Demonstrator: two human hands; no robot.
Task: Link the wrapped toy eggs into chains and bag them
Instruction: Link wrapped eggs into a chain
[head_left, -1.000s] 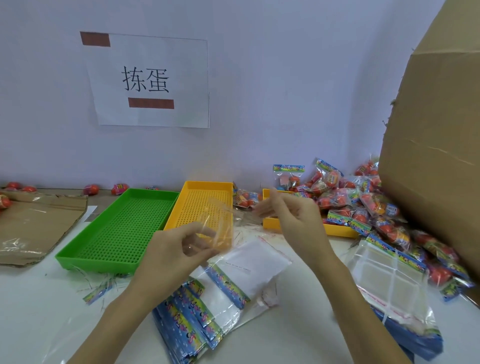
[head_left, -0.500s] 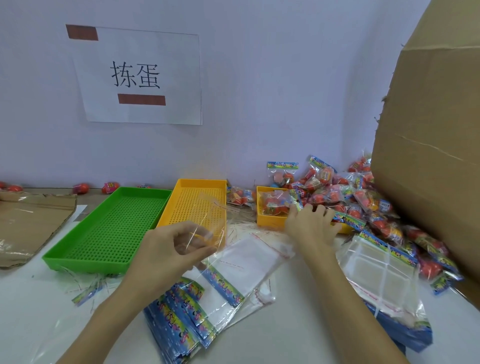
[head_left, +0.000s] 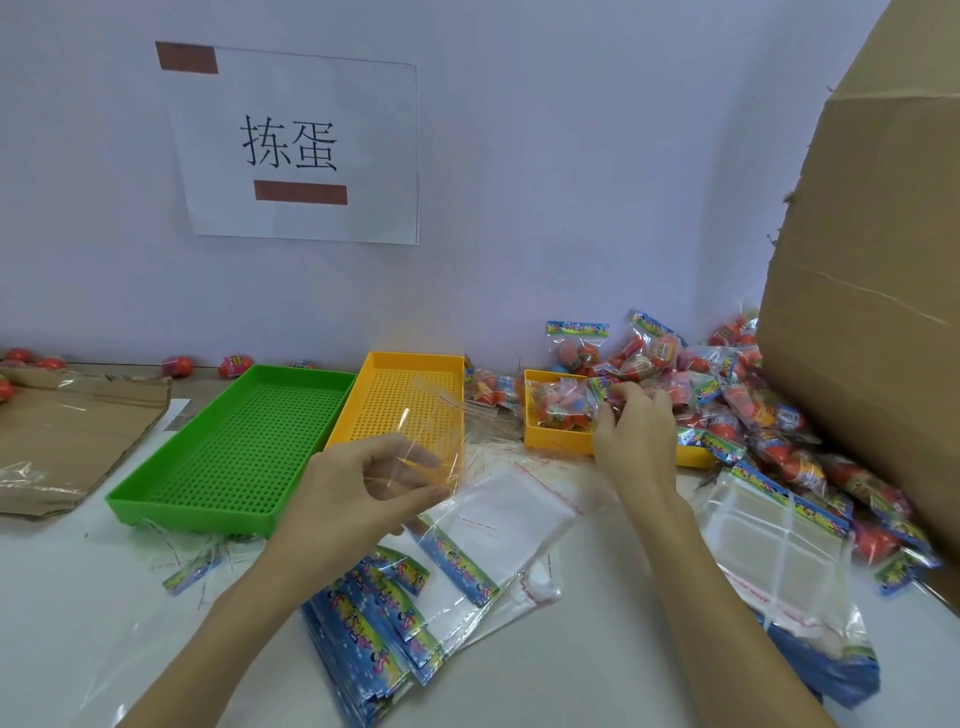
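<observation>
My left hand pinches a clear empty bag and holds it upright above the table, in front of the long yellow tray. My right hand reaches into the small yellow tray and its fingers curl round a packet of wrapped toy eggs lying there. A big heap of egg packets spreads behind and right of that tray. Stacks of flat bags with blue headers lie below my hands.
A green perforated tray sits left of the long yellow one. A large cardboard box fills the right side. Flattened cardboard lies far left, with loose red eggs along the wall. More clear bags lie at the right.
My right hand moved away from the clear bag, forward and right to the small yellow tray, and closed on an egg packet. My left hand kept holding the bag.
</observation>
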